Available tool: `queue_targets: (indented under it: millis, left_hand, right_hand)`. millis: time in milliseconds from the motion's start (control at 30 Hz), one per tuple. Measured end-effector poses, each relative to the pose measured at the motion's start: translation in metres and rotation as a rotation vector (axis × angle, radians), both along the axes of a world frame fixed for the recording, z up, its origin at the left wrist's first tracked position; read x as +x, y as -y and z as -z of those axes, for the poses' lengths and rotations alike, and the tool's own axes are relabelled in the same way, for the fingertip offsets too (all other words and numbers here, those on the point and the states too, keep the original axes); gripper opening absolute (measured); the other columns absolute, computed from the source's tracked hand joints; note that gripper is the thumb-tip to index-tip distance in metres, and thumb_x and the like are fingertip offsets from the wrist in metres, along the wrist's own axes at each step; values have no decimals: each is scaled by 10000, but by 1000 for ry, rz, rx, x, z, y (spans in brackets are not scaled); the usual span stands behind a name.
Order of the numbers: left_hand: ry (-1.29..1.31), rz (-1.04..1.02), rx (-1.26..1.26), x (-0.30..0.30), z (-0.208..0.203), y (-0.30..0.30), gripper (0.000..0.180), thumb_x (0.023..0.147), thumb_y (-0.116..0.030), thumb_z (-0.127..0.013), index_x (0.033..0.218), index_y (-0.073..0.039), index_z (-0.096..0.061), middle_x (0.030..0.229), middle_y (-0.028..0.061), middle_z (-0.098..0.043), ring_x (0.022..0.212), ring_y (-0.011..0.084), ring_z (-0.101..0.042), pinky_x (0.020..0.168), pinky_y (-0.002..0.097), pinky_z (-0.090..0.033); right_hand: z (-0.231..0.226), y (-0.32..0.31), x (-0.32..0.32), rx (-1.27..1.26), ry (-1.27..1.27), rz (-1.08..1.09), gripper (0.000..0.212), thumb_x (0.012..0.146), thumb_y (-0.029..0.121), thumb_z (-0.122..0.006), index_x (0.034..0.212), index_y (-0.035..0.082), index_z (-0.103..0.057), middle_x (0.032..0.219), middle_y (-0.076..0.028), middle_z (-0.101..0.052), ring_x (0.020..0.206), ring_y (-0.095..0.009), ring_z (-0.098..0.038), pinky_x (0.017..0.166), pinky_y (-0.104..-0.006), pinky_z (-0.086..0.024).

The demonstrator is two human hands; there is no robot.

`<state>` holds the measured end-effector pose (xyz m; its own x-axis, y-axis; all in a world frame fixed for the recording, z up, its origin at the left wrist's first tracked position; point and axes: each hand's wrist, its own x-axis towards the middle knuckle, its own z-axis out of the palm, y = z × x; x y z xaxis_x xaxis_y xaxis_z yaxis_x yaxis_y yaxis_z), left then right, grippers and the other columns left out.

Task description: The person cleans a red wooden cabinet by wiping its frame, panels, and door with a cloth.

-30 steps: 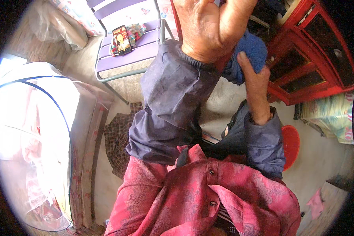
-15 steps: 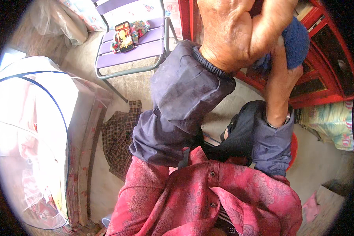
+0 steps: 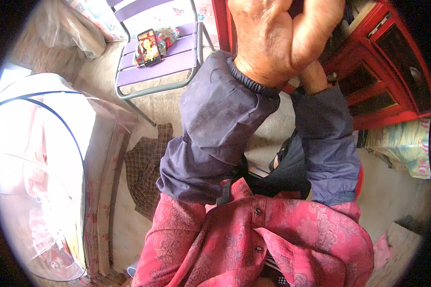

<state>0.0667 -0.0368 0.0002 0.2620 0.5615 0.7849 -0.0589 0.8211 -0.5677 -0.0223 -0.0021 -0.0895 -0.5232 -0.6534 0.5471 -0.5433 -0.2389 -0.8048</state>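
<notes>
Blue fabric now unseen, right hand [image 3: 314, 76] behind left hand [image 3: 268, 38]

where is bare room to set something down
Bare floor, at right: between red basin, patterned cloth and pink cloth. The purple chair's front slat looks free too. Crowded: its middle, under phone and floral cloth, and around the left hand.

Left hand [image 3: 273, 40]: fingers cut off by upper edge; grip cannot be checked. Right hand [image 3: 313, 77]: mostly hidden behind left hand; only wrist area exposed, anything held out of sight. Chair [image 3: 148, 75]: backrest cut by upper edge. Phone [image 3: 149, 48], toward seat's left edge: screen detail too small to tell. Flowered cloth [image 3: 167, 36]: partly covered by phone. Red item [image 3: 360, 179]: sliver visible, remainder behind right sleeve [image 3: 328, 138].
</notes>
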Motion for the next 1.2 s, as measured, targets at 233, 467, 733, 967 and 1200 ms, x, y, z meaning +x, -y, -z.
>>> queue_targets:
  millis: [233,467,733,967,1200]
  left_hand:
    - [4,-50,15,1,2,-1,556,752,98,-641,1294,-14,-584,948,210,-619,776,329,-617,652,433,-524]
    - [37,-13,63,4,6,-1,496,764,116,-640,1247,12,-599,961,207,-625,800,333,-619,657,427,-524]
    - [-29,252,163,-19,17,5,278,890,75,-601,1153,-5,-642,969,191,-637,824,320,-612,708,423,-511]
    - [147,334,369,-3,13,-9,137,945,-19,-591,1058,25,-655,934,162,-639,817,270,-600,739,373,-493]
    - [140,297,396,-3,13,-3,163,973,-100,-595,1009,47,-657,913,142,-636,785,225,-585,725,326,-481]
  right_hand:
    - [25,0,-42,210,3,-109,251,896,214,-752,1034,5,-743,882,-47,-745,793,-115,-665,746,-320,-542]
    - [36,-30,-21,104,65,-40,238,888,239,-766,970,17,-748,847,-55,-752,762,-113,-666,712,-331,-545]
    - [-37,-64,14,-434,161,128,287,905,375,-707,916,91,-746,909,-156,-756,787,-346,-721,788,-484,-555]
    - [-14,-95,-4,-234,-76,257,329,873,210,-801,1103,-14,-728,1036,-47,-732,930,-126,-664,869,-298,-514]
    - [21,-122,25,-63,175,-12,261,868,197,-806,1039,11,-740,971,-27,-726,859,-120,-652,800,-295,-522]
